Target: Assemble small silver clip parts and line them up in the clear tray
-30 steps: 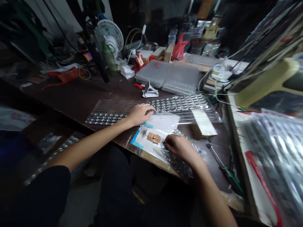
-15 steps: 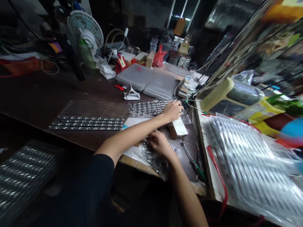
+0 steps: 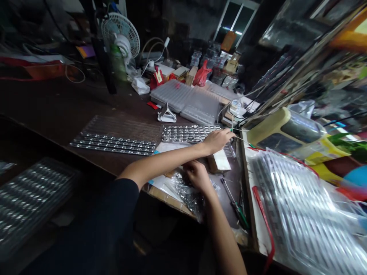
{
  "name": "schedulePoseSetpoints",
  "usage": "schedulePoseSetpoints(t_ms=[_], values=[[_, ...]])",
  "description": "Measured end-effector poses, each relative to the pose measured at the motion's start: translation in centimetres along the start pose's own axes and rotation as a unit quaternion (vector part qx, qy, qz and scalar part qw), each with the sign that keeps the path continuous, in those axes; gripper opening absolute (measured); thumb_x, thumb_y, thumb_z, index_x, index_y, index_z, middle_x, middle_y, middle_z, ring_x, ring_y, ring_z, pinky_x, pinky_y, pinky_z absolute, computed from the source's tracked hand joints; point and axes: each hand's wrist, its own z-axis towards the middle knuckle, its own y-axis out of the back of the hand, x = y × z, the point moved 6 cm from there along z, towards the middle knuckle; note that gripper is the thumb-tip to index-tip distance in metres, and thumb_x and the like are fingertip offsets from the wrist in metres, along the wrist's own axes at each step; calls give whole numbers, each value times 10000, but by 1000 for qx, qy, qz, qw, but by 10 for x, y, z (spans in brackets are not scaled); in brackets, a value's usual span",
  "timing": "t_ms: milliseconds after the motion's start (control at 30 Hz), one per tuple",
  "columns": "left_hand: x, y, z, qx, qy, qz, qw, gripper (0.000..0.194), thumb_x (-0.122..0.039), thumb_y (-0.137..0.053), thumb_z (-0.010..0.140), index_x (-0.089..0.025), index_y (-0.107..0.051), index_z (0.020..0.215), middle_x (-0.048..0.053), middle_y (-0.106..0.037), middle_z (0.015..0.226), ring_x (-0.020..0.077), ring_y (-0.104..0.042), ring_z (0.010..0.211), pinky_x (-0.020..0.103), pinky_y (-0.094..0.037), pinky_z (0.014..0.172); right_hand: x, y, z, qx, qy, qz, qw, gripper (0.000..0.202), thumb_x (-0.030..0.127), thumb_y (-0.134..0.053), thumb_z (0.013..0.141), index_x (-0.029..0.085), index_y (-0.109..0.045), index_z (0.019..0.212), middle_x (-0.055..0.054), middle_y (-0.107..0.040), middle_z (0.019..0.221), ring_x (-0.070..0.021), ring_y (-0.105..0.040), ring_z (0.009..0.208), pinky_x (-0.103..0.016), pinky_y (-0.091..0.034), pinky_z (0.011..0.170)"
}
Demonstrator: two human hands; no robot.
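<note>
My left hand [image 3: 219,140] reaches across to the right end of a clear tray [image 3: 189,133] filled with shiny metal parts. Its fingers are bent over the tray's end, and what they hold, if anything, is too small to tell. Below the left forearm, my right hand [image 3: 197,174] is curled over a plastic bag of small shiny parts [image 3: 186,193]; its fingertips are partly hidden. Beside the left hand stands a small box with a white top [image 3: 220,161]. Another clear tray [image 3: 114,135], with several rows of metal parts along its near side, lies to the left.
A green-handled screwdriver [image 3: 239,214] lies right of the bag. Stacked clear trays [image 3: 304,202] fill the right side. Behind are closed clear cases [image 3: 186,99], a white bracket [image 3: 166,114] and a fan [image 3: 120,32]. More filled trays [image 3: 31,194] sit low at left.
The camera view has shifted, so the bench items appear further right. My left hand has moved slightly right along the tray's end. My right hand stays by the bag.
</note>
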Motion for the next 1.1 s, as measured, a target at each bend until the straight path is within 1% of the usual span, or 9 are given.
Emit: schedulePoseSetpoints(t_ms=[100, 200, 300, 400, 467, 533, 733, 900, 1100], values=[[7, 47, -53, -49, 12, -117, 992, 220, -146, -489, 980, -167, -661, 1117, 88, -615, 1146, 156, -609, 1024, 279, -483, 926, 4, 4, -1, -3, -9, 24, 1000, 211, 60, -549, 829, 141, -720, 923, -92, -719, 987, -195, -660, 899, -290, -493, 845], [27, 87, -130, -76, 77, -194, 975, 161, -142, -517, 963, -175, -665, 1016, 73, -635, 1082, 149, -605, 1042, 268, -491, 922, 7, 4, -1, -13, -16, 32, 999, 137, 168, -586, 898, 139, -718, 924, -88, -718, 940, -193, -657, 883, -297, -483, 840], [52, 100, -206, -69, 182, -188, 963, 105, -174, -558, 941, -168, -654, 983, 54, -675, 976, 157, -631, 923, 284, -506, 861, 13, -1, -1, -2, -21, 34, 999, 140, 199, -575, 922, 160, -709, 921, -76, -721, 942, -189, -662, 891, -294, -479, 838], [65, 92, -252, -45, 236, -177, 954, 118, -225, -603, 922, -172, -666, 1007, 50, -701, 984, 166, -651, 901, 278, -511, 830, 19, -7, -1, 5, -26, 26, 999, 161, 170, -544, 919, 168, -703, 946, -75, -723, 961, -185, -664, 900, -291, -479, 844], [65, 84, -263, -32, 229, -181, 956, 118, -256, -622, 919, -179, -685, 982, 45, -713, 982, 171, -661, 911, 277, -510, 834, 23, -10, 0, 4, -21, 25, 999, 180, 134, -535, 896, 162, -702, 955, -73, -721, 954, -179, -662, 886, -283, -479, 833], [62, 80, -263, -21, 210, -181, 960, 112, -261, -629, 921, -186, -704, 956, 40, -722, 976, 172, -667, 922, 278, -505, 850, 24, -12, 0, 4, -18, 25, 1000, 184, 116, -539, 869, 156, -703, 942, -69, -716, 930, -176, -657, 862, -278, -479, 809], [57, 77, -258, -3, 180, -132, 975, 101, -251, -643, 918, -205, -722, 962, 25, -731, 973, 169, -670, 920, 291, -496, 845, 26, -17, 0, 20, -16, 29, 999, 185, 96, -545, 851, 165, -703, 919, -60, -712, 928, -167, -648, 853, -266, -472, 798], [50, 75, -259, -8, 126, -78, 989, 136, -254, -611, 941, -192, -723, 989, 39, -733, 987, 179, -663, 934, 324, -492, 866, 27, -23, -1, 25, 9, 30, 999, 188, 100, -539, 864, 170, -697, 937, -59, -703, 949, -165, -646, 876, -268, -475, 818], [49, 73, -259, -6, 126, -55, 990, 135, -235, -609, 941, -195, -722, 1004, 42, -736, 1005, 186, -665, 945, 341, -489, 872, 27, -33, 0, 53, -17, -70, 996, 213, 132, -512, 908, 175, -696, 1006, -91, -677, 1014, -191, -637, 886, -292, -472, 812]])
